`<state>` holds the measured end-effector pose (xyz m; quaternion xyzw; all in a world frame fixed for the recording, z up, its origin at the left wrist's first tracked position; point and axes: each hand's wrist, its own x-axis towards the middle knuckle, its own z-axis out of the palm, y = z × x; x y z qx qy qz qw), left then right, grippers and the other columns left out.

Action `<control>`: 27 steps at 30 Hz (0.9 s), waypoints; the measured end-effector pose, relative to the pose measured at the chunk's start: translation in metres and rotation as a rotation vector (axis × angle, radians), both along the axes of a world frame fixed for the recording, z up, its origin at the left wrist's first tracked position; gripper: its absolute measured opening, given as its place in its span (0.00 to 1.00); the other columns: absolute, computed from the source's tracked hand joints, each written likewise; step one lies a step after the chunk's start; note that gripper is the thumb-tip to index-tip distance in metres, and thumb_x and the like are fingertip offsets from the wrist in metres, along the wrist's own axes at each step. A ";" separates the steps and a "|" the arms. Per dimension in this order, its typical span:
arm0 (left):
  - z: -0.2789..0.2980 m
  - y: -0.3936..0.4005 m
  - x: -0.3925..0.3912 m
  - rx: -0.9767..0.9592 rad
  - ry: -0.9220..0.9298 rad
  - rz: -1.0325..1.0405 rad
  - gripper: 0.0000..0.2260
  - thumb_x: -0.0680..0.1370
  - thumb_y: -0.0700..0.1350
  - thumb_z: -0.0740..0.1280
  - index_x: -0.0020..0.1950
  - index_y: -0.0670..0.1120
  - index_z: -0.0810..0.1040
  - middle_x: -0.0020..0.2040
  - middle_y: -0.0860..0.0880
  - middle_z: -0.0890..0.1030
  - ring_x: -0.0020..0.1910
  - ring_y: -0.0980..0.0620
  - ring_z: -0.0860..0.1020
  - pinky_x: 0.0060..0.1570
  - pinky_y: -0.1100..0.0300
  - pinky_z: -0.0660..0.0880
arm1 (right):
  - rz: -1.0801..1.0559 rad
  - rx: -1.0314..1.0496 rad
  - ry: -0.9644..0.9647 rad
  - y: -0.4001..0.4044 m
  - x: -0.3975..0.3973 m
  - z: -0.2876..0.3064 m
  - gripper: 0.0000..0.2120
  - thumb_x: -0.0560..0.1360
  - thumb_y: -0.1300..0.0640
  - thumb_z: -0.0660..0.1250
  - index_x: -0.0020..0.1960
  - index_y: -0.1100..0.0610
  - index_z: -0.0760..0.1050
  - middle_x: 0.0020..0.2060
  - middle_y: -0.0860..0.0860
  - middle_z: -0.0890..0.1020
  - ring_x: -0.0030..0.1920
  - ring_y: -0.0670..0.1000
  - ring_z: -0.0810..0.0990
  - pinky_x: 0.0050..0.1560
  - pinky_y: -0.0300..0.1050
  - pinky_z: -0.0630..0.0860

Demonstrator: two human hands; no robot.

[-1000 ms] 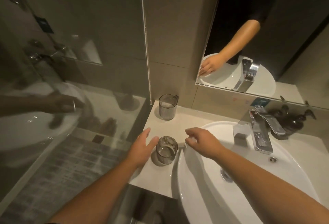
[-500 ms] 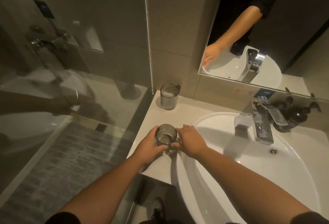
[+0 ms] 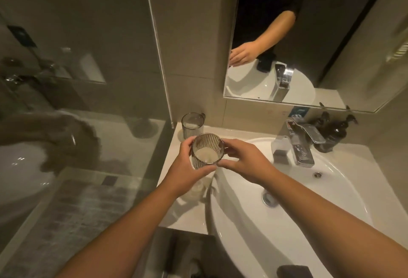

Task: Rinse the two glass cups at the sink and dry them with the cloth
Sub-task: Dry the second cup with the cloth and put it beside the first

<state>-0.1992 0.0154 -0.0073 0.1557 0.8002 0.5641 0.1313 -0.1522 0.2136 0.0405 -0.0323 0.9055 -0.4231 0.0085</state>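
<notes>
A ribbed glass cup (image 3: 207, 148) is held up above the counter's left part, tilted with its mouth toward me. My left hand (image 3: 184, 167) wraps its left side and bottom. My right hand (image 3: 245, 160) grips its right side, where the handle is. A second ribbed glass cup (image 3: 192, 126) stands upright on the counter (image 3: 176, 209) by the back wall, just behind the held one. The white sink basin (image 3: 298, 200) lies to the right. No cloth is visible that I can name for sure.
A chrome tap (image 3: 298, 145) stands at the basin's back, with dark pump bottles (image 3: 333, 131) behind it. The mirror (image 3: 309, 35) hangs above. A glass shower screen (image 3: 77, 79) bounds the counter on the left. A dark object (image 3: 293, 271) sits at the basin's front edge.
Both hands closed on the near cup and lifted it off the counter, tilting it toward me. The far cup has not moved.
</notes>
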 end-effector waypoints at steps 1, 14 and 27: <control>0.005 0.005 0.003 0.003 0.008 -0.020 0.41 0.66 0.51 0.81 0.73 0.58 0.62 0.67 0.59 0.73 0.66 0.61 0.73 0.64 0.64 0.70 | -0.008 -0.003 0.005 0.004 0.006 0.004 0.28 0.70 0.55 0.75 0.68 0.48 0.72 0.57 0.45 0.80 0.54 0.44 0.80 0.59 0.40 0.76; 0.003 0.058 0.116 -0.034 0.046 -0.050 0.38 0.70 0.47 0.79 0.73 0.56 0.61 0.69 0.56 0.67 0.67 0.58 0.67 0.64 0.65 0.65 | -0.020 0.519 -0.232 0.081 0.228 -0.022 0.24 0.77 0.39 0.62 0.70 0.45 0.67 0.68 0.44 0.73 0.65 0.46 0.73 0.65 0.41 0.67; 0.001 0.061 0.230 -0.192 0.049 0.010 0.47 0.59 0.67 0.70 0.74 0.50 0.64 0.65 0.55 0.68 0.64 0.57 0.70 0.66 0.59 0.68 | 0.204 0.810 -0.126 0.058 0.329 -0.106 0.40 0.71 0.49 0.73 0.76 0.53 0.56 0.74 0.58 0.64 0.72 0.60 0.66 0.71 0.54 0.63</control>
